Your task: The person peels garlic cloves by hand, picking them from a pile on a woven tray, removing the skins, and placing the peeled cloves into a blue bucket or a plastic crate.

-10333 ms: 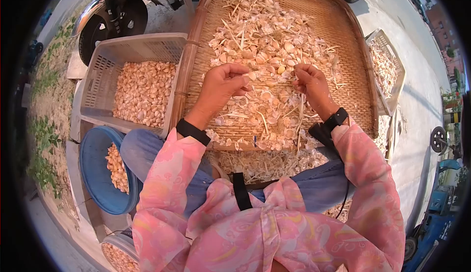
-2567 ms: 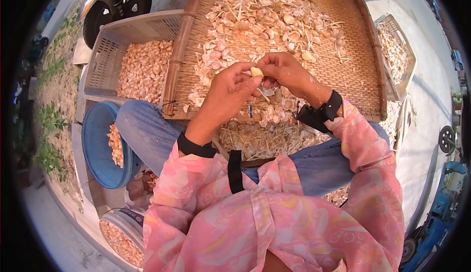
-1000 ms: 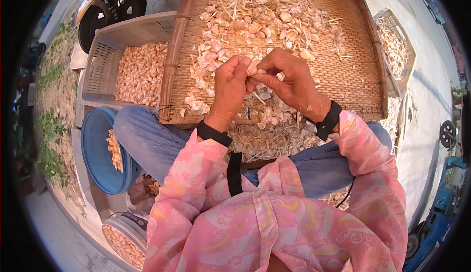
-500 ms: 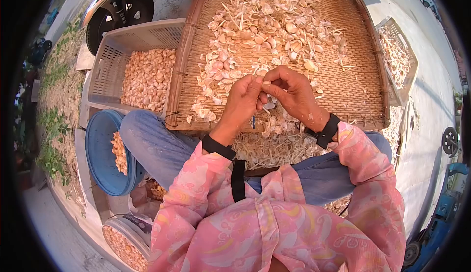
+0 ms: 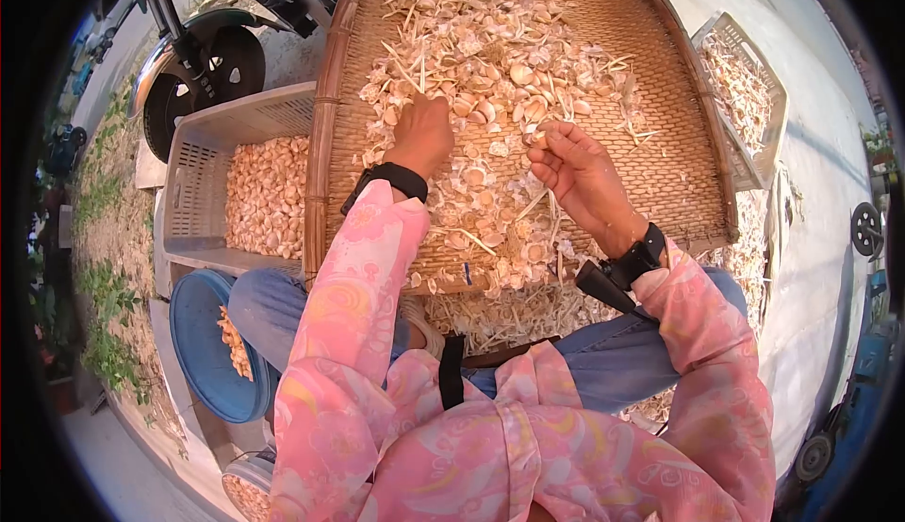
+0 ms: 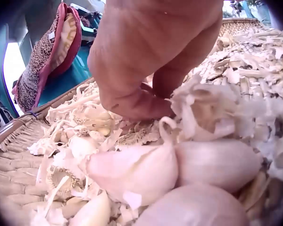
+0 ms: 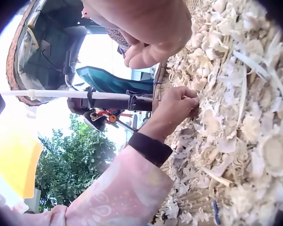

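The heap of pale garlic cloves, papery skins and dry stems (image 5: pixel 490 98) lies on a large round woven bamboo tray (image 5: pixel 679 136) that rests across the person's blue-jeaned knees (image 5: pixel 613 357), out of doors in bright sun. The heap covers the tray's middle and near part; bare weave shows along the right side and the far rim. Close up, the cloves (image 6: pixel 132 172) are plump, pinkish-white and smooth, mixed with curled white husk.

The left hand (image 5: pixel 421 136) reaches forward into the heap, knuckles up, fingertips (image 6: pixel 132 106) curled down among cloves and husks; whether they grip one I cannot tell. The right hand (image 5: pixel 580 169) is raised just above the near part of the heap, palm turned up, fingers (image 7: pixel 146 54) loosely curled with thumb and forefinger close together at a pale scrap; the pictures do not show plainly that it is held.

Left of the tray, touching its rim, stands a grey slotted plastic crate (image 5: pixel 189 169) holding peeled-looking cloves. Below it, beside the left knee, sits a blue round plastic tub (image 5: pixel 193 352) with a few more. A smaller white slotted basket (image 5: pixel 768 98) of husks stands at the tray's right edge. More skins and stems (image 5: pixel 509 315) lie in the lap under the tray's near rim. Beyond the crate is a motor scooter's wheel and mudguard (image 5: pixel 193 65); pale concrete ground (image 5: pixel 811 202) opens to the right.
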`<state>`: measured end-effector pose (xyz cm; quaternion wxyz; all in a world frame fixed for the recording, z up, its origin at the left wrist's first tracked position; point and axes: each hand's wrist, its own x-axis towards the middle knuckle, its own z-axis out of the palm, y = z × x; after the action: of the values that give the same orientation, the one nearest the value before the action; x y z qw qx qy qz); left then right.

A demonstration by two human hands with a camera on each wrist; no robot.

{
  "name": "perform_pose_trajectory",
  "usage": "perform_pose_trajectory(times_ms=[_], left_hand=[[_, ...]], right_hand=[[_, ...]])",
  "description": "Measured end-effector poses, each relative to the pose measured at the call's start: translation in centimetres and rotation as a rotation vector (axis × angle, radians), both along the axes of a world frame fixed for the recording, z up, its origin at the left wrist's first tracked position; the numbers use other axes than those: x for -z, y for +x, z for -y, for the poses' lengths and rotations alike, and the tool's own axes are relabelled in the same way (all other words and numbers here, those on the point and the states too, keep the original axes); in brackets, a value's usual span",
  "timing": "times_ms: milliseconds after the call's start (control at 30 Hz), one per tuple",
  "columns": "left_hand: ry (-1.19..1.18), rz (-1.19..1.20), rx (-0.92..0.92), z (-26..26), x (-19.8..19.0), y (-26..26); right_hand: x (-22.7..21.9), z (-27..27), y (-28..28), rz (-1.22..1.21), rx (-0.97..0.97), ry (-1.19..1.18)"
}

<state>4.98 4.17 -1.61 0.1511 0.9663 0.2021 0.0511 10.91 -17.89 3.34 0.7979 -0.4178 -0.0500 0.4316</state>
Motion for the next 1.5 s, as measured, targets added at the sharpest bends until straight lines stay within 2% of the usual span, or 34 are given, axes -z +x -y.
perform_pose_trajectory(times_ms=[67, 200, 233, 300, 367, 400, 433, 467, 500, 533, 567, 600, 667, 700, 767, 867, 900, 967, 1033, 1100, 1167, 1300, 1400, 1433, 1500], left_hand=[[0.013, -0.028, 0.003, 0.3, 0.7, 0.9], [-0.081, 0.036, -0.014, 2.0, -1.5, -0.4], [-0.107, 0.223, 0.050, 2.4, -1.8, -1.4], [-0.911, 0.231, -0.102, 4.4, -2.9, -3.0], [-1.858, 0.113, -0.364, 7.5, -5.6, -5.7], [-2.068, 0.189, -0.399, 8.4, -5.1, -6.7], [-2.278, 0.271, -0.427, 9.1, -4.1, -7.5], [-2.488, 0.356, -0.449, 9.5, -3.2, -7.9], [-2.564, 0.372, -0.573, 8.9, -2.7, -8.7], [-2.520, 0.386, -0.581, 7.7, -3.5, -9.6], [-2.474, 0.400, -0.588, 5.9, -4.7, -10.6], [-2.303, 0.538, -0.568, 3.8, -6.2, -11.8], [-1.693, 0.729, -0.511, -0.6, -9.5, -14.8], [-1.367, 0.696, -0.482, -3.8, -9.4, -16.4], [-0.829, 0.413, -0.585, -8.2, -9.9, -18.8], [0.232, 0.246, -0.250, -12.0, -6.4, -21.4], [0.142, 0.358, -0.217, -10.9, -7.0, -20.4], [-0.507, 0.376, -0.296, -7.2, -8.9, -17.1], [-0.677, 0.328, -0.185, -4.2, -8.4, -13.8], [-0.509, 0.260, -0.105, -1.8, -5.4, -10.5], [-0.507, 0.381, -0.043, 0.9, -3.0, -7.7], [-0.908, 0.369, 0.030, 3.6, -3.1, -5.1], [-1.227, 0.361, -0.041, 5.0, -3.8, -5.0], [-1.362, 0.439, -0.123, 5.9, -4.3, -5.0], [-1.574, 0.419, -0.216, 7.2, -6.1, -5.6]], right_hand=[[0.0, -0.3, 0.4, -0.055, -0.010, 0.029], [-0.1, -0.4, 0.4, -0.098, -0.026, 0.034], [-0.1, -0.4, 0.3, -0.051, -0.014, 0.006], [-0.2, -0.5, -0.3, 0.047, 0.003, -0.051], [-0.8, -0.7, -1.4, 0.439, -0.185, -0.158], [-1.1, -0.8, -2.1, 0.636, -0.282, -0.211], [-1.4, -1.1, -2.8, 1.005, -0.296, -0.212], [-1.5, -1.3, -2.9, 1.062, -0.292, -0.241], [-1.4, -1.6, -2.9, 1.118, -0.286, -0.269], [-1.2, -1.8, -2.8, 1.171, -0.278, -0.296], [-1.2, -2.3, -2.3, 1.014, -0.277, -0.416], [-0.6, -2.9, -1.2, 1.090, -0.292, -0.463], [1.0, -4.4, 1.7, 1.230, -0.313, -0.559], [1.3, -5.7, 2.8, 1.344, -0.300, -0.571], [2.5, -8.3, 4.6, 1.592, -0.263, -0.600], [5.1, -11.4, 5.7, 1.938, -0.282, -0.555], [5.2, -12.1, 5.4, 1.976, -0.409, -0.661], [5.2, -12.3, 4.9, 1.933, -0.473, -0.662], [4.6, -11.6, 4.4, 1.820, -0.521, -0.652], [2.3, -10.1, 2.8, 1.705, -0.535, -0.674], [2.1, -8.8, 2.6, 1.599, -0.540, -0.647], [-1.0, -6.2, 1.2, 1.456, -0.527, -0.571], [-1.9, -4.0, 0.3, 1.301, -0.370, -0.618], [-1.9, -3.5, 0.1, 1.280, -0.343, -0.583], [-2.7, -2.7, -0.6, 1.323, -0.312, -0.529]])
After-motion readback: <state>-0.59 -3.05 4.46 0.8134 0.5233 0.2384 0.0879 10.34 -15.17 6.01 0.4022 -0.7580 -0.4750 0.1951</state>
